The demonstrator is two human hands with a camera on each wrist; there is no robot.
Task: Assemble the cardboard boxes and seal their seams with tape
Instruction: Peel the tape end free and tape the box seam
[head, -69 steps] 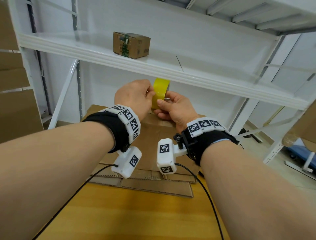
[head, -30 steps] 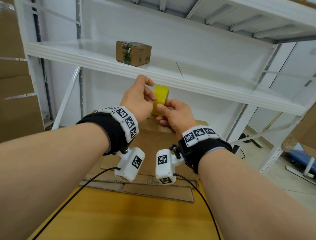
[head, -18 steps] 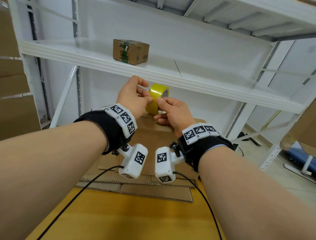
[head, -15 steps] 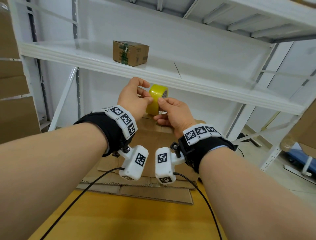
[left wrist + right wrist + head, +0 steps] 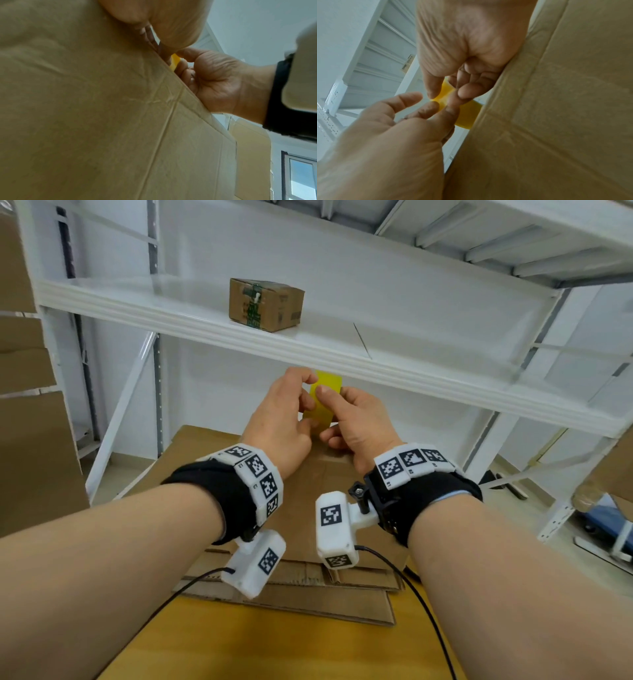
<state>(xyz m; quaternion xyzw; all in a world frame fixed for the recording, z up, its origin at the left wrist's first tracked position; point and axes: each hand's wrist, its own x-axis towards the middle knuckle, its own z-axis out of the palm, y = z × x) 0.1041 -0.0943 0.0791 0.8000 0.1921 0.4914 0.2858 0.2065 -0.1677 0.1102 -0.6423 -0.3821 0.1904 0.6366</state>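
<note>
A yellow tape roll [image 5: 325, 386] is held edge-on in front of me, just under the white shelf. My right hand [image 5: 323, 416] pinches it between thumb and fingers, seen closer in the right wrist view, where the right hand [image 5: 448, 94] grips the tape roll [image 5: 465, 117]. My left hand [image 5: 310, 392] comes from the left; its thumb and a fingertip pinch at the roll's outer surface, index finger lifted free. Below both hands stands a brown cardboard box [image 5: 308, 474], which fills the left wrist view as the cardboard box [image 5: 85, 108].
Flattened cardboard sheets [image 5: 308, 594] lie under the box on a wooden table [image 5: 274, 652]. A white shelf [image 5: 376, 364] runs just above the hands, with a small taped carton [image 5: 267, 304] on it. More cardboard [image 5: 30, 440] stands at the left.
The roll has turned from showing its open core to edge-on. My left fingers have shifted over its surface. Both hands stay in about the same place.
</note>
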